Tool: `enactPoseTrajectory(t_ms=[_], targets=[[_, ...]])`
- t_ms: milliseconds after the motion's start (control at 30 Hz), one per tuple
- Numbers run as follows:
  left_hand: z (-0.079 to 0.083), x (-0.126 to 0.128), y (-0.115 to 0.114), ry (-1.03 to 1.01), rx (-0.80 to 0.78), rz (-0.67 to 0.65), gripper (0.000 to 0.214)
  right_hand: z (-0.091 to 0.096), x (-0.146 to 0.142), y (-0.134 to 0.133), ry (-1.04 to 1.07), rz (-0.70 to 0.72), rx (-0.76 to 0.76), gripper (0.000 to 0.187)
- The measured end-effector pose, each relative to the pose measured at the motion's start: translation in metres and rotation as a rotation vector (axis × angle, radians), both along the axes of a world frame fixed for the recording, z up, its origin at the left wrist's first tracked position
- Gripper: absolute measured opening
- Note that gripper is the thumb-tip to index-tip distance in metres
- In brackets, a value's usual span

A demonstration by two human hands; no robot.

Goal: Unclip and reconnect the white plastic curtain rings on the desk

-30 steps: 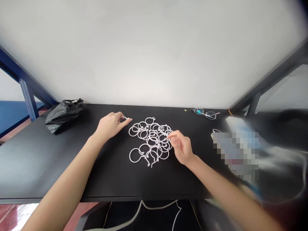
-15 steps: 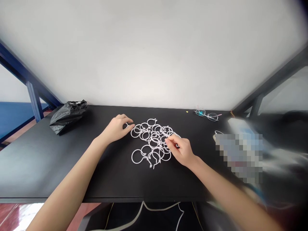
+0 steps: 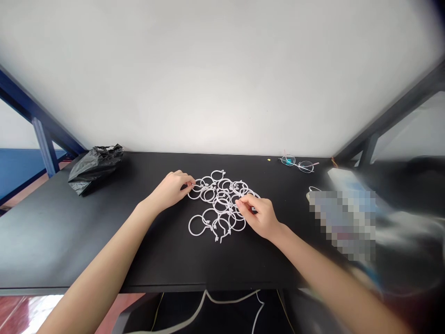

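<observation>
Several thin white plastic rings (image 3: 197, 225), with small clasps on their rims, lie overlapping in a loose pile on the black table (image 3: 156, 260). At the pile's upper left edge, my left hand (image 3: 174, 189) has thumb and forefinger closed on the rim of a white ring. Over the right side of the pile, my right hand (image 3: 260, 214) is closed in a pinch, its fingertips among the rings. What those fingertips hold, if anything, is hidden. One ring at the pile's near edge has its ends apart.
A crumpled black plastic bag (image 3: 95, 169) sits at the back left. Eyeglasses (image 3: 296, 164) lie by the wall at the back right. Beyond my right forearm are a pixelated object (image 3: 342, 225) and blurred clear plastic (image 3: 410, 246). White cables (image 3: 194, 313) hang below the table's front edge.
My left hand has moved slightly right, and its thumb and forefinger have closed on a ring. My right hand keeps its pinch over the pile. The view has shifted slightly.
</observation>
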State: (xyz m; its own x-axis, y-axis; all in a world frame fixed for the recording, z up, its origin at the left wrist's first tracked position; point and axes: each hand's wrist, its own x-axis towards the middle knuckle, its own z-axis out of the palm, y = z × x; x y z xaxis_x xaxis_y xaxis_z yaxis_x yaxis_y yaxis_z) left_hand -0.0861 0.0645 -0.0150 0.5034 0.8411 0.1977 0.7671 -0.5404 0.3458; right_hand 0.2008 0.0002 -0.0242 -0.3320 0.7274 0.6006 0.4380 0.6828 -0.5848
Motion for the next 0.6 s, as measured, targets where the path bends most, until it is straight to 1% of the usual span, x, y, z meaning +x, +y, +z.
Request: enactPoseTrajectory(t_ms=[133, 233, 267, 333, 367, 433, 467, 533, 600], targets=[[0.000, 0.013, -0.005, -0.102, -0.026, -0.038, 0.022, -0.001, 0.000, 0.000, 0.001, 0.001, 0.007, 0.026], [0.000, 0.025, -0.010, -0.231, -0.049, -0.058, 0.022, 0.000, 0.000, 0.000, 0.007, 0.008, -0.001, 0.025], [0.001, 0.029, -0.012, -0.285, -0.056, -0.054, 0.022, 0.000, 0.000, 0.000, 0.019, 0.007, -0.003, 0.022], [0.004, 0.036, -0.016, -0.383, -0.080, -0.059, 0.023, 0.001, -0.001, 0.000, 0.050, 0.014, -0.010, 0.010], [0.005, 0.039, -0.019, -0.418, -0.098, -0.075, 0.023, 0.001, -0.002, 0.001, 0.065, 0.028, -0.017, 0.010], [0.007, 0.045, -0.025, -0.449, -0.130, -0.132, 0.023, 0.000, -0.002, 0.001, 0.077, 0.065, -0.043, 0.028], [0.008, 0.049, -0.028, -0.453, -0.139, -0.163, 0.024, -0.001, -0.003, 0.001, 0.074, 0.081, -0.056, 0.034], [0.008, 0.055, -0.033, -0.462, -0.145, -0.214, 0.024, -0.003, -0.003, 0.002, 0.063, 0.090, -0.072, 0.037], [0.008, 0.061, -0.038, -0.480, -0.147, -0.251, 0.025, -0.004, -0.003, 0.002, 0.054, 0.082, -0.065, 0.034]])
